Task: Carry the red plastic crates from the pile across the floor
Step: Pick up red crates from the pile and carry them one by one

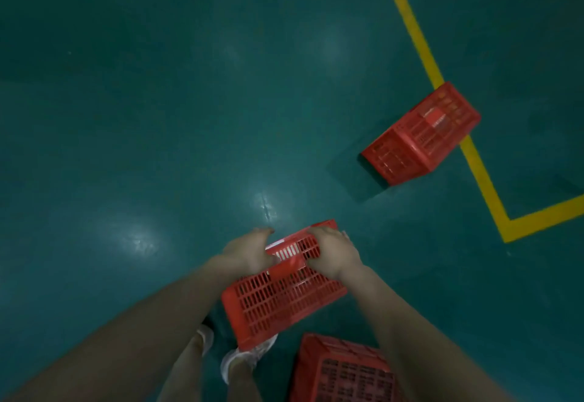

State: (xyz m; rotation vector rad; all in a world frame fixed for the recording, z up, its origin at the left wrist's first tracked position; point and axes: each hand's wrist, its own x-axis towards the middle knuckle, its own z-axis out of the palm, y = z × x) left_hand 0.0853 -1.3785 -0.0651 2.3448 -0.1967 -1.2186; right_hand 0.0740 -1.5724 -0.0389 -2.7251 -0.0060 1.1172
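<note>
I hold a red slotted plastic crate [281, 294] in the air in front of me, above my feet. My left hand [249, 253] grips its far left edge and my right hand [335, 254] grips its far right edge, fingers curled over the rim. A second red crate [341, 370] stands on the floor at the bottom of the view, right of my feet. A third red crate [420, 136] lies upside down on the floor ahead to the right, across a yellow line.
The floor is glossy green [158, 117] and open ahead and to the left. A yellow painted line [410, 22] runs from the top down to a corner [508, 228] at the right. My white shoes [240, 357] are below the held crate.
</note>
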